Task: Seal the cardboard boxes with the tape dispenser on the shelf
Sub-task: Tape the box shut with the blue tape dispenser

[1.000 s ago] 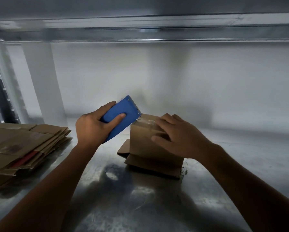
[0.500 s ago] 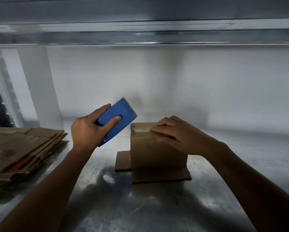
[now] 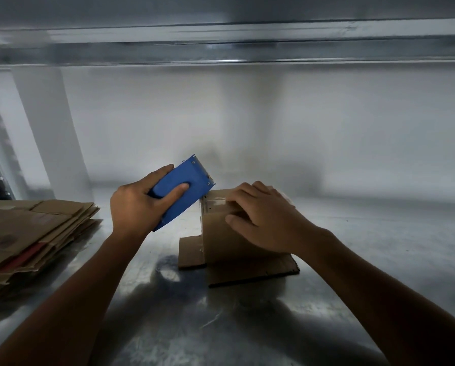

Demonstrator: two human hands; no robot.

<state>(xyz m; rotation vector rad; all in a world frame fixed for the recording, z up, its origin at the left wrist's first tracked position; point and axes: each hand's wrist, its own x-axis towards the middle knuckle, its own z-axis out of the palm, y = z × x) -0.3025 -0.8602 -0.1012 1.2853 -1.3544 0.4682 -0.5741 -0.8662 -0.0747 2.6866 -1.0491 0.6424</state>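
A small brown cardboard box [image 3: 221,239] stands on the metal shelf [image 3: 168,326], its lower flaps splayed flat around it. A strip of clear tape [image 3: 217,204] lies across its top near the left edge. My right hand [image 3: 263,220] rests over the top of the box, fingers on the taped top and thumb down the front face. My left hand [image 3: 136,207] grips a blue tape dispenser [image 3: 187,186], held tilted with its toothed edge pointing up and right. The dispenser's corner sits just above the box's top left corner.
A stack of flattened cardboard boxes [image 3: 31,239] lies at the left of the shelf. The upper shelf's metal beam [image 3: 226,48] runs overhead. A white back wall closes the bay, with an upright post [image 3: 47,138] at the left.
The box has turned square to me and its flaps lie flatter. My right hand slid over the taped top. The dispenser has drawn closer to the box's left corner.
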